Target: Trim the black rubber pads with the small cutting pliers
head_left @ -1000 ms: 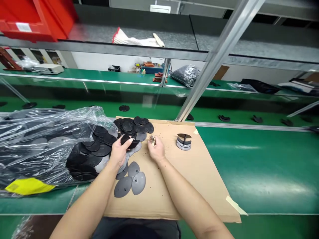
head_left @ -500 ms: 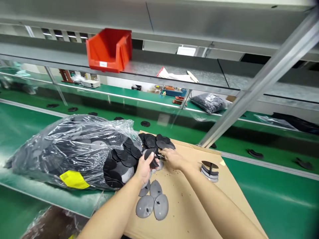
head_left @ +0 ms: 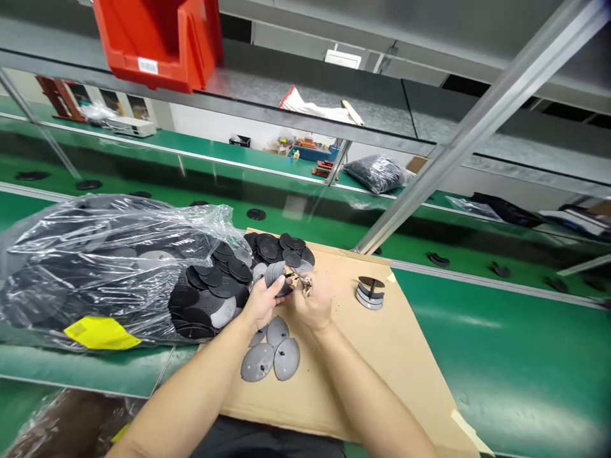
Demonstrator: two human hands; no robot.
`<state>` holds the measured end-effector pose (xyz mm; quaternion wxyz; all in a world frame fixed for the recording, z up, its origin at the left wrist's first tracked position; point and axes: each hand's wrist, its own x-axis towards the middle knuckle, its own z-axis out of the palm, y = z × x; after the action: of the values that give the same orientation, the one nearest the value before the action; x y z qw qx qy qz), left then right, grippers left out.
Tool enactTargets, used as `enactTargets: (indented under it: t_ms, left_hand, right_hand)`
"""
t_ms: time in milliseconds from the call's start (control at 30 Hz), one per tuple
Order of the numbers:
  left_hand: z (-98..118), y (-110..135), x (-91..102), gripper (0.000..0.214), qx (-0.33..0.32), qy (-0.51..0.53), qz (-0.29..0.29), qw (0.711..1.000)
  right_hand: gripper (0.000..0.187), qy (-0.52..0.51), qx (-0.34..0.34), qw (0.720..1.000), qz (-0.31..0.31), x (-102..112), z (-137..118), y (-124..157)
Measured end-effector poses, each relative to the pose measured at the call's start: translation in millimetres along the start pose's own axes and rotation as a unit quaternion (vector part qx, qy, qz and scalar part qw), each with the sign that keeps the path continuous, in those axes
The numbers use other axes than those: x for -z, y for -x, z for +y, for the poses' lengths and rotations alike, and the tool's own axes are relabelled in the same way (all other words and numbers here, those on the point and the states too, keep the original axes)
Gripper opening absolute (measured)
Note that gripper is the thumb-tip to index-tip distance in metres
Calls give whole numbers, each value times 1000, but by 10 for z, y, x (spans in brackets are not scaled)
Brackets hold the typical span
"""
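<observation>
My left hand (head_left: 261, 302) is closed around a few oval plastic discs (head_left: 274, 272), grey and black, held on edge. Just to its right, my right hand (head_left: 312, 302) grips a small metal tool (head_left: 307, 284) that looks like nippers; the fingers partly hide it. The tool's tip is close to the discs. Below the hands, several grey oval discs (head_left: 286, 359) lie with small dark stubs upward on the cardboard sheet (head_left: 363, 375). Beyond the hands is a pile of black discs (head_left: 270, 247). More black discs (head_left: 210, 308) spill from a clear plastic bag (head_left: 109, 254) on the left.
A small stack of discs (head_left: 370, 294) stands on the cardboard's right side. Dark specks dot the sheet. A slanted metal post (head_left: 405, 213) rises behind it. A red bin (head_left: 162, 48) and white gloves (head_left: 315, 108) sit on the shelf. Dark pieces (head_left: 256, 214) lie along the green belt.
The view has shifted down and right. My right hand has drawn back toward me and turned, showing the metal tool. The discs in my left hand are tilted, with a grey face showing.
</observation>
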<state>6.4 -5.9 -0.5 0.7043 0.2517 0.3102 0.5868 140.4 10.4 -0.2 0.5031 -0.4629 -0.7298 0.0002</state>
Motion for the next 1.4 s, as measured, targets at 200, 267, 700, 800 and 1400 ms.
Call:
enactTargets:
  t_ms: [200, 267, 700, 800, 1400]
  left_hand:
    - [-111, -29, 16, 41, -29, -40, 28, 998]
    - [-119, -63, 41, 41, -40, -58, 52, 996]
    - [-36, -66, 40, 43, -28, -66, 96, 993]
    - [-44, -70, 67, 44, -25, -73, 93, 993]
    - [-41, 46, 22, 36, 124, -63, -40, 989]
  right_hand:
    - [32, -151, 44, 981, -114, -10, -77, 109]
    - [29, -190, 29, 971, -142, 30, -49, 102]
    - [31, -26, -239, 969, -61, 161, 502, 51]
    - [28, 7, -204, 962, -183, 213, 486, 46]
    - [9, -271, -119, 955, 12, 136, 9, 139]
